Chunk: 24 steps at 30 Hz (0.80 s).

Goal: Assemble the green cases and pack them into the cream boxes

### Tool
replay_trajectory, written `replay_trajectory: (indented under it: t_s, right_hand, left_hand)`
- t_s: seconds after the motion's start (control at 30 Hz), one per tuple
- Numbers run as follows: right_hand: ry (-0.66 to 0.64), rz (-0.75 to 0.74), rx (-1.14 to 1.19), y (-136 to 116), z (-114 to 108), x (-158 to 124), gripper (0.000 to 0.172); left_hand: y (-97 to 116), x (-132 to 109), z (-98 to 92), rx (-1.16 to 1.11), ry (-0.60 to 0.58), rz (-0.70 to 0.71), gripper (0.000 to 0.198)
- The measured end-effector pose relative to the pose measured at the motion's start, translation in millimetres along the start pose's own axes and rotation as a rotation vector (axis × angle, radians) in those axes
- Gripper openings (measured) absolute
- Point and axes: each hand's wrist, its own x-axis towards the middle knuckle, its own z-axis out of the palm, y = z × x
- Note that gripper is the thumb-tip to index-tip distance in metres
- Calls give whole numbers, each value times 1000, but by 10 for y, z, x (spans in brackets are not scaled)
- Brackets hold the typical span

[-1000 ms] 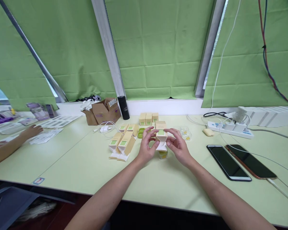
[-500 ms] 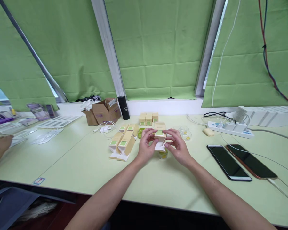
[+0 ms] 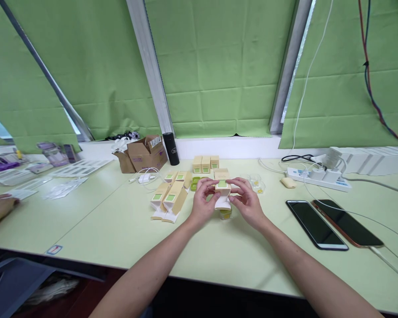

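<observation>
A small cream carton (image 3: 222,191) with a green square label and a white inner flap hanging toward me is between my hands. My left hand (image 3: 204,201) grips its left side, and my right hand (image 3: 247,201) grips the right side with fingers bent. Just below the carton, a small clear container (image 3: 225,214) with yellow-green contents shows on the table, partly hidden. To the left lie several similar cartons (image 3: 174,198), the front ones with flaps open. Green round items (image 3: 194,183) sit beside my left hand, and clear containers (image 3: 257,183) stand behind my right hand.
More cartons (image 3: 205,164) stand at the back. Farther left are a cardboard box (image 3: 147,154), a black bottle (image 3: 171,149) and a white charger (image 3: 145,178). Two phones (image 3: 316,225) and a power strip (image 3: 318,178) with cables lie right. Another person's hand (image 3: 0,212) is at the far left.
The carton in my hands has shifted very slightly to the right, its flap facing me more squarely. The other person's hand at the far left has moved a little.
</observation>
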Motion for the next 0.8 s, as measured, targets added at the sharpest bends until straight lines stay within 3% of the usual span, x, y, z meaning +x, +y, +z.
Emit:
replay_trajectory:
  t_s: [0.27,0.47,0.67,0.8]
  right_hand:
    - [53,0,-17,-34,32,10,36]
    - [98,6,-28,-19,44,26,34]
    - [161,28,-8,-25,37,43,32]
    - [189,24,-20,-33,41,38,29]
  left_hand:
    - [55,-26,3,60,-23,-2,34]
    - [131,-32,-56,125,-138,65,44]
    - [113,-56,-107,108,-309,90,74]
    - [87,-73,-90,136,-349,92,95]
